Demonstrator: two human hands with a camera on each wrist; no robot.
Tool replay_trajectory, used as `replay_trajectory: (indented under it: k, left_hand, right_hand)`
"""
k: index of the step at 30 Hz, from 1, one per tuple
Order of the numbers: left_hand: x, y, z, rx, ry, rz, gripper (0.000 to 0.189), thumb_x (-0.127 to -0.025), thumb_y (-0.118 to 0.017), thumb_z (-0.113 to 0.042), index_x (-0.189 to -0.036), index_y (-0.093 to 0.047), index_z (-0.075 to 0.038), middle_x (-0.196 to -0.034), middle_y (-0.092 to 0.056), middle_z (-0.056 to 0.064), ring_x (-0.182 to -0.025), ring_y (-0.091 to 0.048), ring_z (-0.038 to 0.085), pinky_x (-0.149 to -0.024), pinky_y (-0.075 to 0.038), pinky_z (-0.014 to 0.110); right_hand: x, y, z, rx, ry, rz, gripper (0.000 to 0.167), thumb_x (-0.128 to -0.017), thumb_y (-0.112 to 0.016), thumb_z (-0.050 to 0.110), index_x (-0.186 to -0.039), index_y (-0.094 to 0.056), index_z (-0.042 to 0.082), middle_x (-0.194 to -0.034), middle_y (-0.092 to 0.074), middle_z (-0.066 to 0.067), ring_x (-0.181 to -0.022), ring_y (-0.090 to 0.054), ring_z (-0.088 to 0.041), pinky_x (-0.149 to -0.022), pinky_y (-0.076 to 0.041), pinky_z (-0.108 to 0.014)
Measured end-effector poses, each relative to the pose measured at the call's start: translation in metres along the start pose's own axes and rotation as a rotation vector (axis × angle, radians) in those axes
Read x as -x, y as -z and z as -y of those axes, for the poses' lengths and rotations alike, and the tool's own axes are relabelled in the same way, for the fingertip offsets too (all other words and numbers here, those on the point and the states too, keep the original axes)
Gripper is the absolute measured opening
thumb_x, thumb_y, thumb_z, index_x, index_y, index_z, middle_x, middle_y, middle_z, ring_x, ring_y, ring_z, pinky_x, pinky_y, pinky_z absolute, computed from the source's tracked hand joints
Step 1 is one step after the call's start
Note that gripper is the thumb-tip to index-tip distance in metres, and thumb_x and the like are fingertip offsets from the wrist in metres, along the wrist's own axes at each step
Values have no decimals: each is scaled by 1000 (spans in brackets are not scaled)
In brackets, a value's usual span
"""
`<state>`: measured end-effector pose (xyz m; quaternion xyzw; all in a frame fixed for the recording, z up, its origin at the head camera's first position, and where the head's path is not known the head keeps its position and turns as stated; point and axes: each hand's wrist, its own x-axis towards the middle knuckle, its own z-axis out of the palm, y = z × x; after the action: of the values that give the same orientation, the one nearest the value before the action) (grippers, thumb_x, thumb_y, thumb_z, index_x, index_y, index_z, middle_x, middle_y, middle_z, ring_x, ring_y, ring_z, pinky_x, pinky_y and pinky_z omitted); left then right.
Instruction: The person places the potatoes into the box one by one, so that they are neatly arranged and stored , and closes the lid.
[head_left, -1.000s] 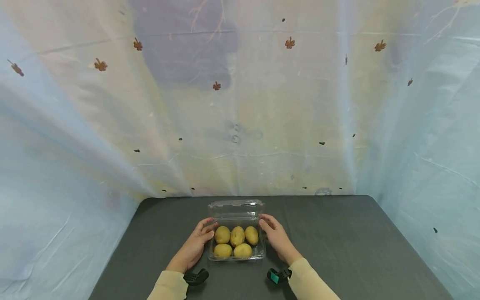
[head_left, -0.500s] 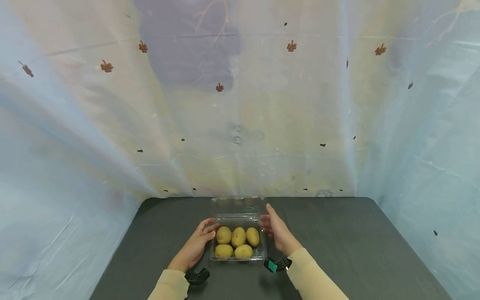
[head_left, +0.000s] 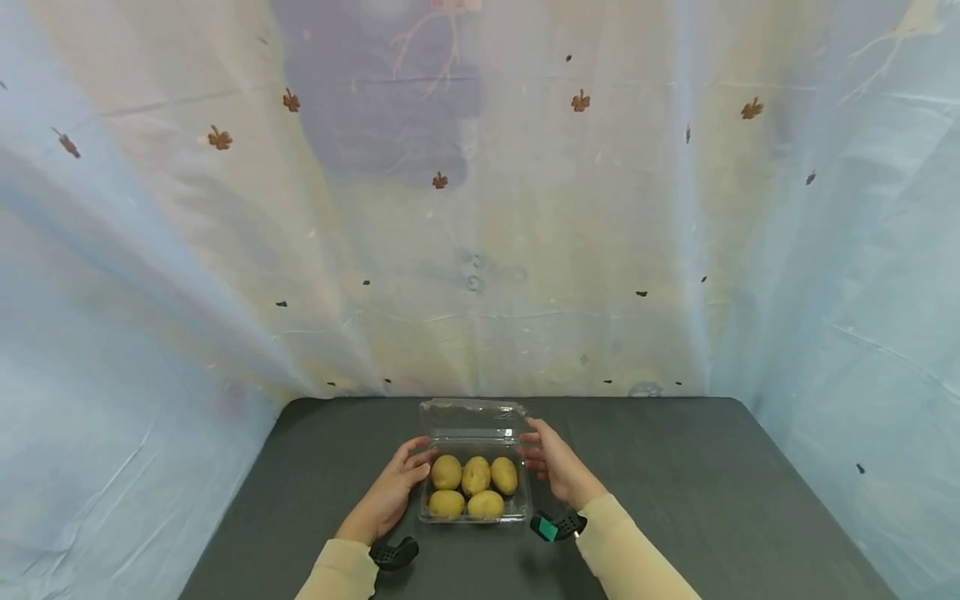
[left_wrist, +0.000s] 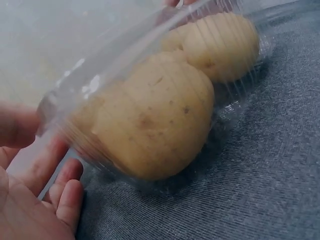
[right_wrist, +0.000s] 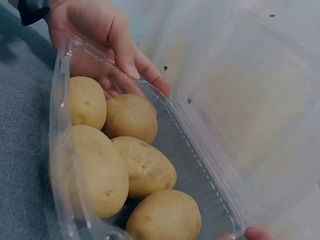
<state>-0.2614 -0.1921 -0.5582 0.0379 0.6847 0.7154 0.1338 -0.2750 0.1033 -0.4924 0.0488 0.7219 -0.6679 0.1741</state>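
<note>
A clear plastic clamshell container (head_left: 475,521) sits on the table with its lid (head_left: 475,408) raised at the back. Inside lie several yellow-brown potatoes (head_left: 476,476), also seen in the right wrist view as potatoes (right_wrist: 144,165) in two rows. My left hand (head_left: 392,492) holds the container's left side, thumb at the rim and fingers along the outer wall. At the right side, my right hand (head_left: 558,467) has its fingers extended, near the hinge and the lid's right edge. Its fingertips (right_wrist: 257,233) show at the bottom of the right wrist view.
A dark grey cloth covers the table (head_left: 660,492). Patterned pale curtains (head_left: 480,208) hang behind it and at both sides. Black bands (head_left: 558,526) are on both wrists, below pale yellow sleeves.
My right hand lets go of the container's back right corner and rises beside the lid with fingers extended. The lid swings up, then leans slightly again. My left hand stays in place.
</note>
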Motion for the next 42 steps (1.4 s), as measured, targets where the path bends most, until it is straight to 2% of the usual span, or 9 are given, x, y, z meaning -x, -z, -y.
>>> replay_trajectory:
  k: [3,5,10,14,23,29,35,42]
  left_hand:
    - [4,1,-1,-17,-1,-20,52,-105,-46,-25,-152,-25,-17,-151,-34,18,-138,-29,38,-110,-25,57]
    - [8,2,-5,-16,12,-31,55,-105,-44,-34,-153,-24,-17,-151,-33,20,-136,-32,38,-108,-32,54]
    - [18,1,-21,19,58,-32,79,-97,-37,-64,-154,-20,-12,-151,-31,23,-132,-37,42,-99,-44,51]
    - [25,-2,-33,16,79,-20,93,-90,-34,-74,-153,-19,-7,-150,-31,25,-131,-39,44,-94,-48,51]
    - [36,-10,-40,-35,156,14,108,-86,-39,-78,-153,-9,1,-151,-25,30,-132,-33,49,-89,-51,51]
    - [43,-14,-33,-15,193,0,108,-87,-45,-74,-151,-11,6,-149,-21,35,-131,-30,53,-86,-53,50]
    - [50,-19,-22,-3,182,-13,93,-96,-40,-63,-149,-16,9,-148,-18,38,-132,-27,54,-88,-52,49]
    - [56,-22,-16,1,162,-21,90,-97,-43,-60,-148,-20,10,-148,-20,36,-131,-29,52,-93,-49,49]
  right_hand:
    - [2,1,-1,13,7,16,71,-97,-41,57,-137,-47,-1,-133,-55,-20,-106,-53,-31,-77,-37,-39]
    - [4,2,-2,29,12,24,68,-98,-42,53,-138,-47,-1,-133,-55,-21,-109,-53,-31,-80,-38,-41]
    - [8,5,-5,94,25,10,64,-98,-43,48,-139,-48,0,-131,-57,-20,-113,-54,-32,-90,-40,-49]
    - [11,6,-10,124,32,-3,62,-98,-43,46,-140,-46,1,-130,-58,-17,-112,-54,-31,-92,-39,-53]
    - [23,2,-16,169,47,-19,55,-99,-43,38,-134,-51,-2,-121,-62,-16,-105,-56,-29,-90,-39,-55]
    - [32,0,-21,187,26,-15,51,-98,-44,35,-129,-55,-4,-114,-64,-10,-101,-57,-26,-86,-42,-51]
    - [42,0,-25,201,50,-13,49,-98,-48,36,-123,-57,-6,-109,-65,-9,-97,-59,-24,-80,-44,-46]
    - [48,0,-33,198,86,9,51,-99,-49,38,-121,-58,-7,-107,-66,-8,-96,-60,-24,-75,-45,-39]
